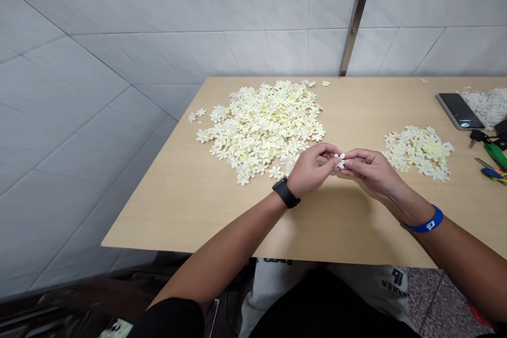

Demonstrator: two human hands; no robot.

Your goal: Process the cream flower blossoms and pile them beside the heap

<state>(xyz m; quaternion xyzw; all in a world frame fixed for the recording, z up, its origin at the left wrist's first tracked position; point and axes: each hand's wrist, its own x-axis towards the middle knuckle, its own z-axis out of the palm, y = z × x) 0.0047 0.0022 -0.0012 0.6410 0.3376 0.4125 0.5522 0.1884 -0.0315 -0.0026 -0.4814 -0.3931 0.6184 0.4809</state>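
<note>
Between my fingertips is one small white artificial flower point(341, 161), held above the wooden table point(170, 211). My left hand point(312, 169) pinches its left side, and my right hand point(366, 169) pinches its right side. Behind and left of my left hand spreads a large heap of pale yellow-white flowers point(265, 124). A smaller pile of similar flowers point(420, 150) lies just beyond my right hand. The fingers partly cover the held flower, so its back is hidden.
At the right lie a dark phone point(459, 111), a heap of thin white pieces point(487, 105), and a blue-and-yellow handled tool point(493, 173) beside a green item point(496, 156). A tiled wall point(245, 16) with a metal strip point(356, 16) stands along the table's back edge.
</note>
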